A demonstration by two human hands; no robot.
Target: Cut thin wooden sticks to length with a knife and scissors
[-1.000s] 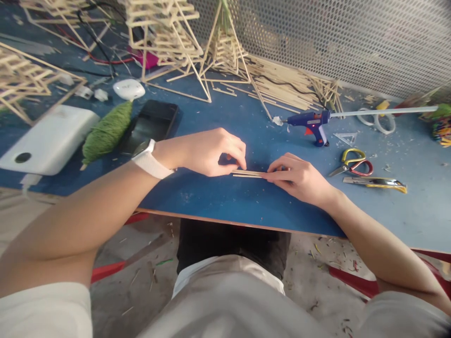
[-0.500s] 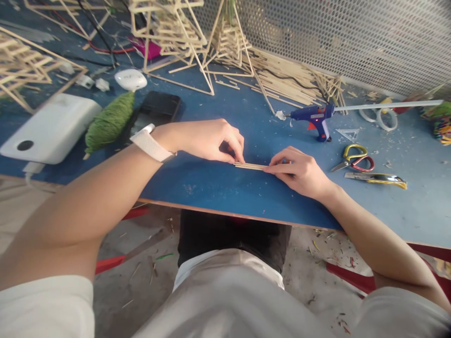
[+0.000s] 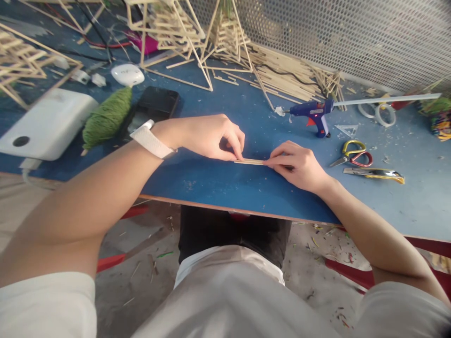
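Short thin wooden sticks (image 3: pixel 251 161) lie side by side between my two hands, low over the blue table top. My left hand (image 3: pixel 220 138), with a white band at the wrist, pinches their left end between thumb and fingertips. At the right end, the fingers of my right hand (image 3: pixel 294 164) are closed on the same sticks. How many sticks there are is hard to make out. A blue hot glue gun (image 3: pixel 315 115) lies beyond my right hand, with a long white glue stick in its back.
Right of my right hand lie scissors (image 3: pixel 354 154), a utility knife (image 3: pixel 375 174) and a small clear triangle (image 3: pixel 347 129). Left are a green yarn bundle (image 3: pixel 107 117), a black phone (image 3: pixel 155 105) and a white power bank (image 3: pixel 45 124). Stick frames (image 3: pixel 169 33) and loose sticks (image 3: pixel 282 75) fill the back.
The sticks sit closer together, and my right fingers have shifted slightly on their right end. The whole view has moved slightly; both hands still hold the sticks.
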